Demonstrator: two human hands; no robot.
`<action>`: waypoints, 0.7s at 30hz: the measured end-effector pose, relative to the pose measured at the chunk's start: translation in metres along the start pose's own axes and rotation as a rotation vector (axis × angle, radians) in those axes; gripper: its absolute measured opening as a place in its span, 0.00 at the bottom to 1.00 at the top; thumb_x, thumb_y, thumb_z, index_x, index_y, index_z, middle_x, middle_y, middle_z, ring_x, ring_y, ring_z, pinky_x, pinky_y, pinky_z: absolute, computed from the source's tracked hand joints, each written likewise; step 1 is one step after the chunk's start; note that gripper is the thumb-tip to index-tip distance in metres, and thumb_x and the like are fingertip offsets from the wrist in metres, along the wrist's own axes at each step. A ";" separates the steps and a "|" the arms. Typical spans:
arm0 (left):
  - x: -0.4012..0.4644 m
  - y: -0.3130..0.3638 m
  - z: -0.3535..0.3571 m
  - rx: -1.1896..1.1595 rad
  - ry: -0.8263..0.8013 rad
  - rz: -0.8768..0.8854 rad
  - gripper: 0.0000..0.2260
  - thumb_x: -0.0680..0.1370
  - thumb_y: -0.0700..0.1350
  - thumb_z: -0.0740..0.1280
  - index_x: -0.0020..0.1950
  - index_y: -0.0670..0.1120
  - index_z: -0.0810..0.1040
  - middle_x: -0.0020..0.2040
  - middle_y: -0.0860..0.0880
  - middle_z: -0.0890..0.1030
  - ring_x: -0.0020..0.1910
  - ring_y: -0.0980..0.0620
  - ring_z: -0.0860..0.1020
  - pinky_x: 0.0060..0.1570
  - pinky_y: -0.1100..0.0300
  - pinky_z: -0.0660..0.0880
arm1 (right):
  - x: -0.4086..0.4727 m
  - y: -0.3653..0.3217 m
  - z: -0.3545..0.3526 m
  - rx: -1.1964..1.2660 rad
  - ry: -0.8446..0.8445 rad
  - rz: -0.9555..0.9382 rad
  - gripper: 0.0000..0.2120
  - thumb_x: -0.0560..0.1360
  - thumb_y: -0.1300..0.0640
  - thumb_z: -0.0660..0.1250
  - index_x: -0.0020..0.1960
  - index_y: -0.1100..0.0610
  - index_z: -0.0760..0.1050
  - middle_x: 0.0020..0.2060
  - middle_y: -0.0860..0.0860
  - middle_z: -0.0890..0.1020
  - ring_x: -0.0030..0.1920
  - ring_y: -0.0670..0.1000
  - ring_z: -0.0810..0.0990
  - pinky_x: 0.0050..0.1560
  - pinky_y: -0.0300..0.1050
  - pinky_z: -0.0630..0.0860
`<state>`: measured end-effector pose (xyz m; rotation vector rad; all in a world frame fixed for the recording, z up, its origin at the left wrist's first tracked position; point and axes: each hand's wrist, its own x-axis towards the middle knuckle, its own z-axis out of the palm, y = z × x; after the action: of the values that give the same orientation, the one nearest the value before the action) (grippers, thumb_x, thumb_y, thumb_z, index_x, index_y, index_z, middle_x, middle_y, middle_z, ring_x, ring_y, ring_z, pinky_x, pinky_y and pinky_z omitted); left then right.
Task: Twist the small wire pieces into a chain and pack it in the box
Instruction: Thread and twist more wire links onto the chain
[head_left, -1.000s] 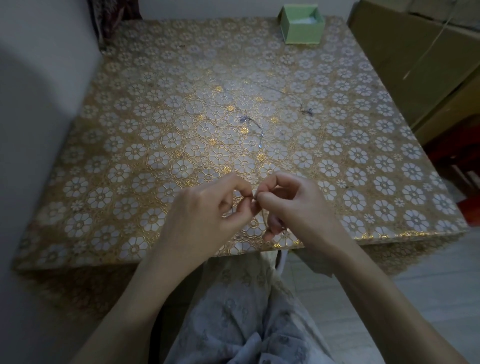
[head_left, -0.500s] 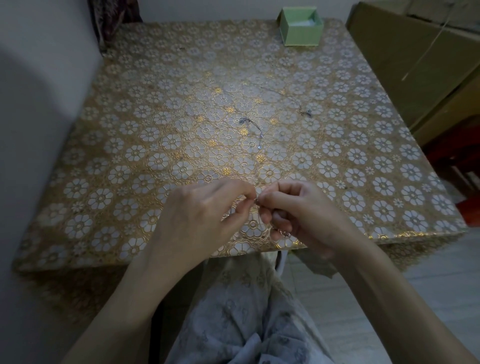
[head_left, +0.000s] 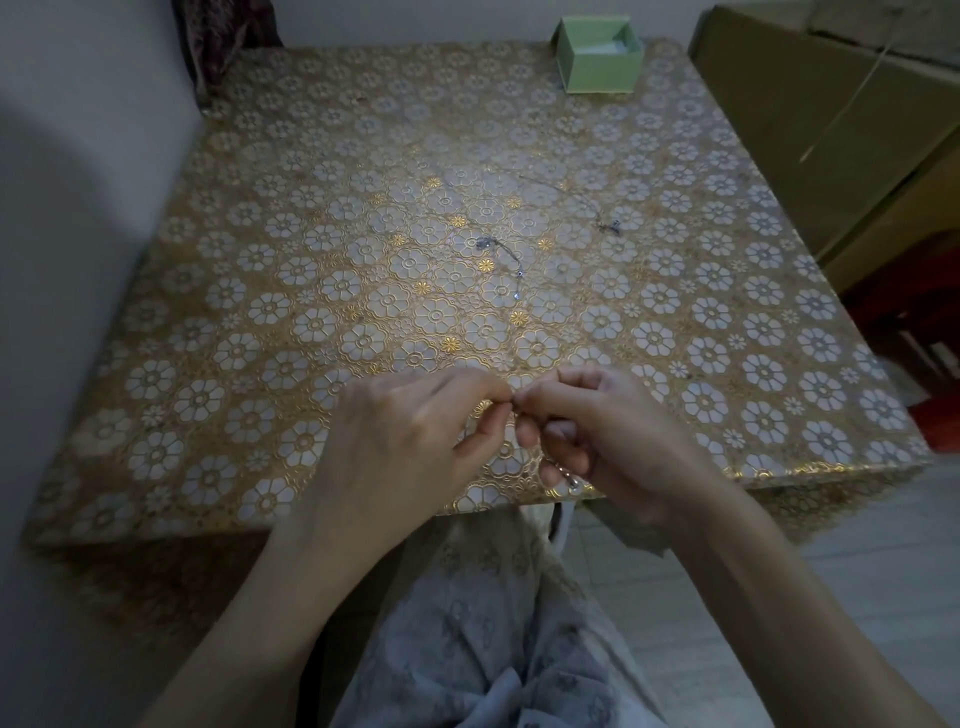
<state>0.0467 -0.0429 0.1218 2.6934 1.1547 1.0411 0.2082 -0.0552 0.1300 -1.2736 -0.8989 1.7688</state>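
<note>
My left hand (head_left: 410, 441) and my right hand (head_left: 602, 436) meet fingertip to fingertip above the table's near edge. Together they pinch a thin wire piece (head_left: 514, 410), which is almost hidden between the fingers. A small end of it hangs below my right hand's fingers (head_left: 573, 486). A second wire piece (head_left: 501, 252) lies loose in the middle of the table, and a third wire piece (head_left: 608, 224) lies further right. The small green box (head_left: 597, 54) stands open at the table's far edge.
The table (head_left: 260, 312) carries a gold cloth with white flowers. A wall runs along the left side. Large cardboard boxes (head_left: 831, 130) stand close to the table's right side. My lap in light patterned cloth (head_left: 493, 623) is below the near edge.
Both hands have dropped slightly toward the table's near edge while still pinching the wire; the fingers have shifted a little around it. The loose pieces and the box have not moved.
</note>
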 end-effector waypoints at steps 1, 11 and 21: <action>0.000 0.000 0.000 0.015 0.006 -0.003 0.06 0.74 0.44 0.66 0.39 0.45 0.82 0.30 0.58 0.63 0.22 0.54 0.69 0.21 0.58 0.70 | 0.000 0.000 0.000 0.010 0.000 -0.001 0.06 0.75 0.67 0.64 0.38 0.63 0.72 0.26 0.54 0.77 0.18 0.45 0.64 0.22 0.37 0.70; 0.001 0.001 -0.001 0.071 -0.012 -0.038 0.08 0.74 0.45 0.64 0.37 0.45 0.78 0.27 0.56 0.63 0.21 0.53 0.68 0.18 0.58 0.68 | -0.001 0.002 0.006 -0.245 0.128 -0.149 0.06 0.73 0.67 0.64 0.38 0.60 0.74 0.31 0.53 0.79 0.22 0.50 0.71 0.27 0.41 0.75; 0.000 0.002 0.006 -0.885 -0.070 -0.658 0.02 0.70 0.45 0.64 0.38 0.50 0.75 0.25 0.52 0.68 0.24 0.60 0.64 0.24 0.66 0.62 | -0.001 0.002 0.007 -0.154 0.031 -0.158 0.07 0.75 0.67 0.64 0.39 0.60 0.75 0.33 0.51 0.78 0.30 0.49 0.75 0.52 0.57 0.78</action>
<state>0.0517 -0.0428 0.1173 1.5172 1.0799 0.9870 0.2011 -0.0574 0.1307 -1.2854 -1.1043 1.5778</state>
